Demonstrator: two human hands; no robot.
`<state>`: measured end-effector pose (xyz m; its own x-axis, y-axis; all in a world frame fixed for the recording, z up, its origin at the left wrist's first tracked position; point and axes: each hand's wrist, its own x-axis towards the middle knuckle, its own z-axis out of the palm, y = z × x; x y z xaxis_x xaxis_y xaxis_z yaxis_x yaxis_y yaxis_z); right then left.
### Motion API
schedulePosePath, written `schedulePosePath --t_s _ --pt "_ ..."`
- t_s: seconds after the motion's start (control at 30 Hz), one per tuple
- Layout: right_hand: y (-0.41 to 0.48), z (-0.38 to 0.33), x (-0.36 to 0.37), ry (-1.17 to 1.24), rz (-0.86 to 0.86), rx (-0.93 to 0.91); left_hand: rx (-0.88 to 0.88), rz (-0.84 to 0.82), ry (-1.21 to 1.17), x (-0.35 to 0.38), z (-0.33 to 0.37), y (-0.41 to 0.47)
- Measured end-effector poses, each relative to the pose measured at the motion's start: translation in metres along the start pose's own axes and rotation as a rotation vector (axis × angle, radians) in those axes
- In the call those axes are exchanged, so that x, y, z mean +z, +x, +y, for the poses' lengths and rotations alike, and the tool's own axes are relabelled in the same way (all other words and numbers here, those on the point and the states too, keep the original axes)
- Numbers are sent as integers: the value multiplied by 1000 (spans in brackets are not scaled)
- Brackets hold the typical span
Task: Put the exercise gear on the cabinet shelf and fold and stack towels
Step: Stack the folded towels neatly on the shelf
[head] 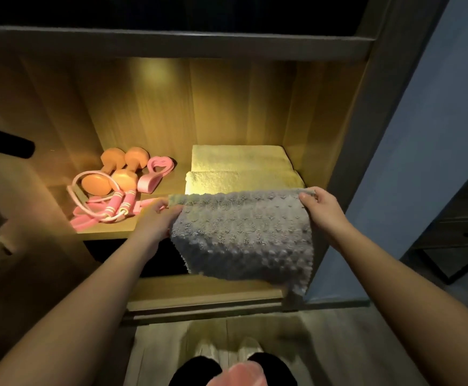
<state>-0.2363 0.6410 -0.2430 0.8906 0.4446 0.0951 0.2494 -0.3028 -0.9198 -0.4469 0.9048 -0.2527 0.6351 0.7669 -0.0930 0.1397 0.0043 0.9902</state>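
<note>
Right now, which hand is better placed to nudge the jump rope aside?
Likely left hand: it grips the grey towel beside the jump rope; right hand holds the far corner.

Dim room; warm overhead glow lights the shelf (110,232), edges bowed.

We see a wooden shelf (110,231) in warm light. On its left side lie two orange dumbbells (116,168), a pink jump rope (110,207) and a pink stretch band (156,172). On its right side sit folded towels (241,168).
</note>
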Motion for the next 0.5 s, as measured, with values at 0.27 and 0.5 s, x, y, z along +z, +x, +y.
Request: schedulePosePath --t_s 0.27,0.5 --pt "130 31 54 -180 146 127 104 218 386 49 -23 130" --pt "171 41 76 -590 66 87 42 210 756 69 -26 172"
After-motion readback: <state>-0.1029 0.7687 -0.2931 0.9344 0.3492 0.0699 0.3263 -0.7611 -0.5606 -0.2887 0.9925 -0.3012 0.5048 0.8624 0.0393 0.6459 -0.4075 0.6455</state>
